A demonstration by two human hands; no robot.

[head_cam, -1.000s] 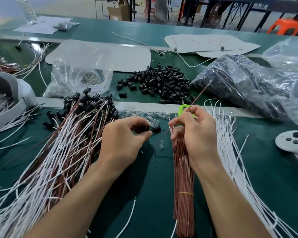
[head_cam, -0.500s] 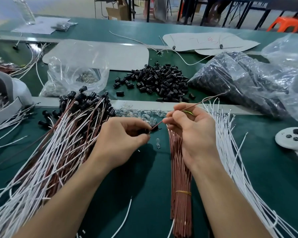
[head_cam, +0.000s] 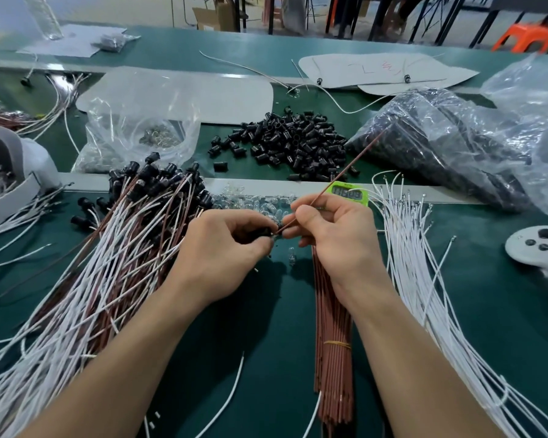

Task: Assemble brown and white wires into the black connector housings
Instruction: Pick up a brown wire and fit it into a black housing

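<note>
Swung steeper, the whippy brown wire (head_cam: 329, 181) was pinched near its tip by the right hand (head_cam: 336, 238), the left hand (head_cam: 222, 251) seemingly gripping a housing (head_cam: 264, 231).

Bright, even light; wide-angle edge distortion

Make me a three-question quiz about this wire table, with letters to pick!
1. Where is the loose pile of black housings? A on the green table; B on a stool; C in a box.
2. What colour is the wire in the right hand? A white; B brown; C blue.
3. What is the left hand doing? A lying flat; B pinching a black housing; C waving.
Answers: A, it lies on the table; B, the raised wire looks brown; B, fingertips curl round it.
</note>
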